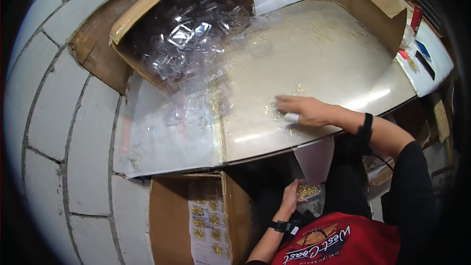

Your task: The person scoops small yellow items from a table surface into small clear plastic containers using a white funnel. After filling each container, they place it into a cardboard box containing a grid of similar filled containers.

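My right hand (311, 111) lies low over the tabletop (319, 73), fingers stretched out to the left and slightly blurred. White wrapping covers one of its digits. Small gold-coloured wire-like pieces (269, 110) are scattered beside and under its fingertips; their exact kind is too small to tell. Below the table's front edge, near my lap, my left hand (290, 197) is closed around the side of a small clear plastic box (316, 206). Gold pieces (307, 192) fill the part of that box that shows.
Many clear plastic boxes (191, 39) heap in and spill from an open cardboard carton (122, 32) at the back left. A lower carton (169, 216) holds bagged gold pieces (206, 221). A white flap (316, 159) hangs at the table edge. Grey block wall (44, 118) stands left.
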The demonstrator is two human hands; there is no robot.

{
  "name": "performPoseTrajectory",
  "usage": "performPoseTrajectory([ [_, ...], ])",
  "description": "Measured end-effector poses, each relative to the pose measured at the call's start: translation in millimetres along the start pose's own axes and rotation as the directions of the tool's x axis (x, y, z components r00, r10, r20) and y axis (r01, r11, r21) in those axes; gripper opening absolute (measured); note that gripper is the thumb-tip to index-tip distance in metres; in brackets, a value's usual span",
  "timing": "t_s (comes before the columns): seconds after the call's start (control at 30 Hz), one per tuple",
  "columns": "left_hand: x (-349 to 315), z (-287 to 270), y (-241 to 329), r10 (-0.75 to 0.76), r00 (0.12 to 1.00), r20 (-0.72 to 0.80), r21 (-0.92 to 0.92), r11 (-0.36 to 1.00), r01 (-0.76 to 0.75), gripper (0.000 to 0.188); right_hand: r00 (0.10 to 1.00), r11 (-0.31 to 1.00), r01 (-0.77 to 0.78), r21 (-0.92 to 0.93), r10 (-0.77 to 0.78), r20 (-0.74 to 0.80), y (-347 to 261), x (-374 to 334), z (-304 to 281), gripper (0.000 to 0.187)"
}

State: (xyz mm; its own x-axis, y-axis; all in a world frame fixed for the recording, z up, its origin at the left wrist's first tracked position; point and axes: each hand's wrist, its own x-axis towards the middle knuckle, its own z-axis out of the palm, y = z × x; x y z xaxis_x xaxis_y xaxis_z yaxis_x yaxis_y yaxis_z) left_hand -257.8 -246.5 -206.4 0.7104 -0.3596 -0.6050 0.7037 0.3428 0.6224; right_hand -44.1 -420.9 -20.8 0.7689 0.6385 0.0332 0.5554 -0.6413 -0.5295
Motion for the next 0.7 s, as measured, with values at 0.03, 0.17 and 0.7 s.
performPoseTrajectory([
  [0.03, -1.6, 0.0, 0.2, 0.007, 1.000, 0.001, 0.004, 1.000, -0.007, 0.044, 0.994, 0.982, -0.086, 0.170, 0.097, -0.056, -3.2, -13.8, -2.3, 0.061],
  [0.17, -0.1, 0.5, -4.8, 0.034, 0.997, 0.065, -0.025, 0.999, -0.032, 0.042, 0.863, 0.940, -0.307, 0.149, 0.341, -0.373, 15.3, -27.0, 17.9, 0.058],
  [0.7, 20.2, 35.2, -7.5, 0.080, 0.989, 0.127, 0.011, 0.997, -0.082, 0.048, 0.844, 0.992, -0.101, -0.081, 0.043, -0.535, -91.3, -169.8, 71.5, 0.033],
])
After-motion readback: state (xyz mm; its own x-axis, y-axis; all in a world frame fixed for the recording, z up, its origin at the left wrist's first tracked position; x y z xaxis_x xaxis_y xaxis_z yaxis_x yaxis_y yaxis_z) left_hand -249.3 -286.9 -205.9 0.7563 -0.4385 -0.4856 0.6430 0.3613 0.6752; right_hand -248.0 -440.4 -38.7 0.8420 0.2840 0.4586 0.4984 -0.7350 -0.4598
